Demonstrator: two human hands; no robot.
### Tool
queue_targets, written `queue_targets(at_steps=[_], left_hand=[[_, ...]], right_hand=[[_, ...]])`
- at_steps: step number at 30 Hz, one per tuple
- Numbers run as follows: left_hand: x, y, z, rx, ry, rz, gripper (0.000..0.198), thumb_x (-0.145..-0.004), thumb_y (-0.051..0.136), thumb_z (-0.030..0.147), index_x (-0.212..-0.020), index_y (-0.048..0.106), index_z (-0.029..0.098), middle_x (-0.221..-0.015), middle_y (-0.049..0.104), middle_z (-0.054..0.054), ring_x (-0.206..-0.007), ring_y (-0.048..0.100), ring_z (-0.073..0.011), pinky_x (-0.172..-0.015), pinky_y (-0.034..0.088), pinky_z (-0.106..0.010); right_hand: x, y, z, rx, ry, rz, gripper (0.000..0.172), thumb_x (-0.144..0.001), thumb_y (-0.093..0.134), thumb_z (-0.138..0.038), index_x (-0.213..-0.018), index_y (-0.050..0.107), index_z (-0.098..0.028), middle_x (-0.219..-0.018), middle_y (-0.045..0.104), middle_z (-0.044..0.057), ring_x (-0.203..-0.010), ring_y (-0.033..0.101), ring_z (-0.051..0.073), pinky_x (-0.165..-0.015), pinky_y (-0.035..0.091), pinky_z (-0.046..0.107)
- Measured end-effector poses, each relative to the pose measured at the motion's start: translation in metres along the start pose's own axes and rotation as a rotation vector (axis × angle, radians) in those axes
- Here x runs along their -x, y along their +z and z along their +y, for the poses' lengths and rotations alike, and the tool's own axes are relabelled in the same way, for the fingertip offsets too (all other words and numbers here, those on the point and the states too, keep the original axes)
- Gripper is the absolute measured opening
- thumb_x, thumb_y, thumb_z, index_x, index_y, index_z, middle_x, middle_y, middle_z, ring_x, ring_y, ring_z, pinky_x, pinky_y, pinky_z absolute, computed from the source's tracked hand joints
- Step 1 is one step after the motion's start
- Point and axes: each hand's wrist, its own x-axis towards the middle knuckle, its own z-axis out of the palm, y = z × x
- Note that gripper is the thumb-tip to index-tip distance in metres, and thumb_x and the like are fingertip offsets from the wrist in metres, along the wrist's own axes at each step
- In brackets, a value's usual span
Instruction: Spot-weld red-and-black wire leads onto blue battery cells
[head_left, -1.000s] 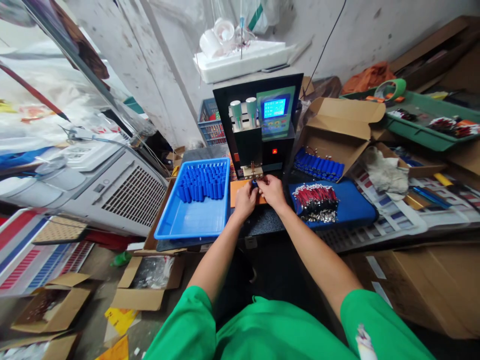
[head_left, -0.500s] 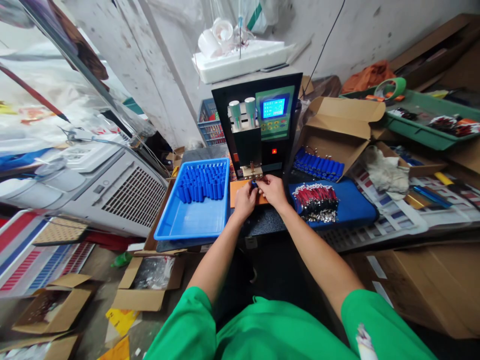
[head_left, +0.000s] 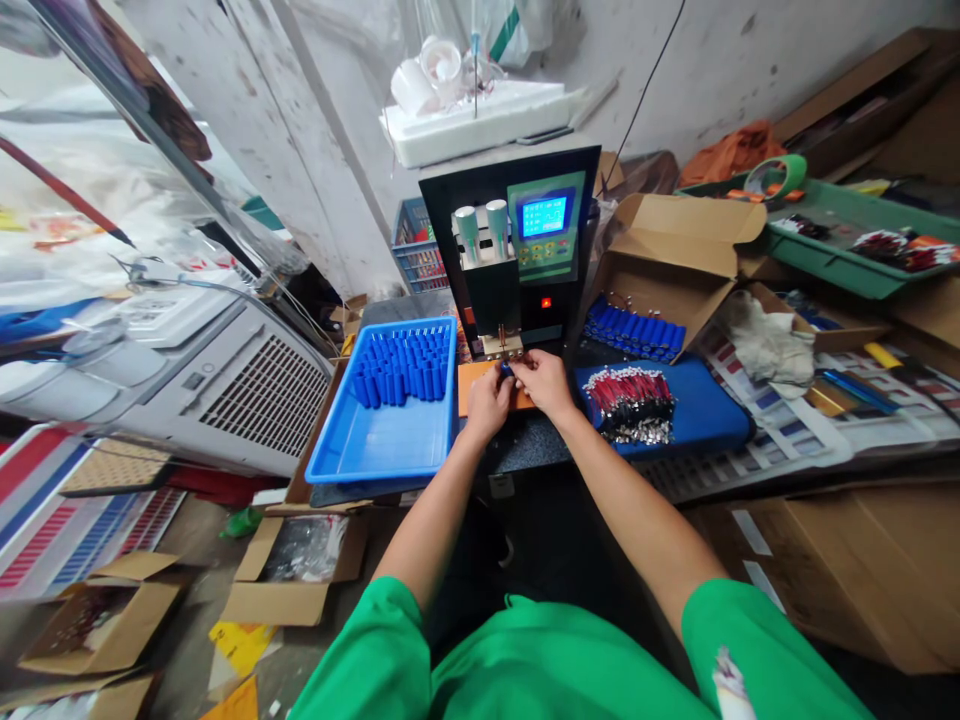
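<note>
Pinching blue piece with left hand and right hand; could skew under metal pins just ahead if gripped unevenly.

White rolls rest on foam, yellow paper on the floor.

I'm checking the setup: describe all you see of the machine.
The machine stands upright on the dark table, its black front apparently metal. A green panel holds a lit blue screen and buttons; beside it, two white-capped cylinders; below, a red light. Pins point down near the left hand and right hand; contact is unclear. A white slab rests on top.
</note>
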Motion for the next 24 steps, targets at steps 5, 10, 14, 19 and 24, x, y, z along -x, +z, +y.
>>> queue_targets(at_steps=[5,10,14,19,24], left_hand=[[0.001,0.0,0.001,0.001,0.008,-0.002,0.034,-0.095,0.051,0.025,-0.126,0.062,0.017,-0.103,0.074,-0.011,-0.106,0.069,-0.027,-0.095,0.053,-0.038],[0.002,-0.001,0.003,0.013,0.036,-0.012,0.035,-0.096,0.049,0.027,-0.126,0.062,0.014,-0.107,0.073,-0.015,-0.106,0.068,-0.0289,-0.094,0.053,-0.04],[0.001,-0.003,0.002,0.01,0.029,-0.012,0.034,-0.096,0.05,0.027,-0.126,0.062,0.017,-0.109,0.073,-0.012,-0.105,0.068,-0.0271,-0.092,0.053,-0.038],[0.001,-0.003,0.002,-0.001,0.03,-0.024,0.026,-0.095,0.051,0.026,-0.114,0.066,0.015,-0.099,0.073,-0.012,-0.091,0.069,-0.0257,-0.083,0.053,-0.036],[0.002,-0.002,-0.003,-0.024,0.056,-0.012,0.025,-0.094,0.052,0.026,-0.112,0.064,0.015,-0.092,0.071,-0.011,-0.085,0.067,-0.0238,-0.08,0.051,-0.035]], right_hand=[[0.0,0.0,0.008,0.037,-0.016,0.01,0.025,-0.079,0.063,-0.044,-0.074,0.06,-0.019,-0.063,0.064,0.003,-0.058,0.061,0.018,-0.055,0.047,0.027],[0.003,0.0,0.016,0.098,-0.038,0.007,0.024,-0.08,0.064,-0.043,-0.086,0.064,-0.019,-0.078,0.07,0.005,-0.073,0.066,0.019,-0.063,0.052,0.028],[0.004,0.0,0.019,0.129,-0.051,-0.031,0.025,-0.081,0.064,-0.04,-0.093,0.065,-0.018,-0.082,0.071,0.004,-0.075,0.066,0.019,-0.067,0.053,0.028],[0.012,-0.004,0.011,0.258,-0.052,-0.044,0.018,-0.083,0.063,-0.033,-0.092,0.067,-0.017,-0.083,0.072,0.005,-0.073,0.067,0.018,-0.07,0.052,0.029],[0.029,-0.014,-0.012,0.71,-0.206,0.089,0.021,-0.09,0.062,-0.036,-0.091,0.07,-0.017,-0.091,0.071,0.011,-0.087,0.064,0.025,-0.081,0.048,0.036]])
